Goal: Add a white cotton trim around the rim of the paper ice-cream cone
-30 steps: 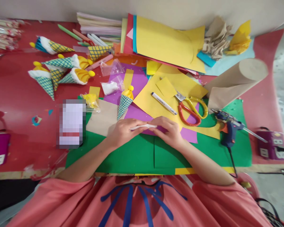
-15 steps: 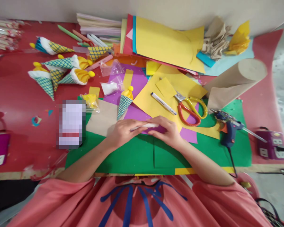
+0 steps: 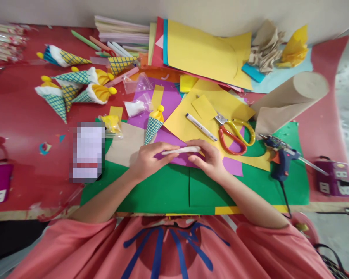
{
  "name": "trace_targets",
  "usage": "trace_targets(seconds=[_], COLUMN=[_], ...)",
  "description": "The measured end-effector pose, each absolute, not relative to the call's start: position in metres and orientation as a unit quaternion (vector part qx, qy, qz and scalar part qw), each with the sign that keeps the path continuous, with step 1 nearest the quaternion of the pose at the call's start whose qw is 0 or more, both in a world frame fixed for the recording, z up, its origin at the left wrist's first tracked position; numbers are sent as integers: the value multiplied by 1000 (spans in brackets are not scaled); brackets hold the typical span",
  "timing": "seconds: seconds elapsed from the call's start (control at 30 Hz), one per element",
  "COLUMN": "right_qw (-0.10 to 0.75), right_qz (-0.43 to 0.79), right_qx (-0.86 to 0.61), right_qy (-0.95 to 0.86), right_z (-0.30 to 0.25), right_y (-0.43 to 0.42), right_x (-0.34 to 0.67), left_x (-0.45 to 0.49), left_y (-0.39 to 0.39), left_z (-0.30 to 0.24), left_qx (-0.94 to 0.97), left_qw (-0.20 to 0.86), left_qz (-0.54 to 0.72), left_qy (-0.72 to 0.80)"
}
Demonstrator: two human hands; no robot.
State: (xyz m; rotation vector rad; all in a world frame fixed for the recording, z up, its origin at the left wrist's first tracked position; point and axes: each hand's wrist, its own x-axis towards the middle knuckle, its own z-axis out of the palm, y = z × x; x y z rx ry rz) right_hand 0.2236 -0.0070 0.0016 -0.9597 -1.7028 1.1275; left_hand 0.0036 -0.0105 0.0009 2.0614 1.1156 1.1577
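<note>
Both my hands meet over the green sheet point(image 3: 163, 190) near the table's front edge. A thin white roll of soft stuff point(image 3: 180, 150) lies stretched between them. My left hand point(image 3: 149, 159) pinches its left end with curled fingers. At the roll's right end my right hand point(image 3: 209, 159) is closed round it. Purple paper point(image 3: 174, 159) lies directly under the roll. A checked paper cone with a yellow top point(image 3: 152, 126) stands just beyond my left hand.
Red-and-yellow scissors point(image 3: 235, 133) and a white marker point(image 3: 200, 126) lie on yellow paper point(image 3: 189, 128) to the right. A blue glue gun point(image 3: 280, 157) rests further right, beside a brown paper roll point(image 3: 287, 100). Finished cones point(image 3: 72, 89) are at the back left, stacked coloured sheets point(image 3: 203, 52) at the back.
The white roll has been lifted slightly away from me and rolled thinner and longer; my fingers have opened a little around it. Nothing else on the table moved.
</note>
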Motion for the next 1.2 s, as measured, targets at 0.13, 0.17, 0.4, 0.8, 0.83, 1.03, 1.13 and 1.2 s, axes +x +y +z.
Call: trace_targets(seconds=[0.13,0.17,0.4,0.8,0.83,1.03,1.13,1.2], right_qw=[403,400,424,410,411,406,408,412], right_qz=[441,435,445,452,452,468,467,466], right_qx=[-371,-372,-404,-369,-368,-398,-399,-395], right_qy=[-711,-716,-677,-701,-701,-677,-675,-676], right_z=[1,1,4,6,7,8,7,7], right_y=[-7,-7,-8,-7,-7,-7,-7,-7], right_x=[223,223,222,221,221,222,222,222], left_x=[4,4,3,2,1,1,2,3], left_y=[-10,-10,-11,-11,-11,-12,-10,-9], left_z=[4,5,1,3,4,5,6,7], left_qx=[760,759,755,782,783,781,779,779], left_qw=[291,302,286,238,234,210,202,198], left_qz=[410,399,403,420,421,428,437,443], left_qy=[411,416,430,394,393,404,401,398])
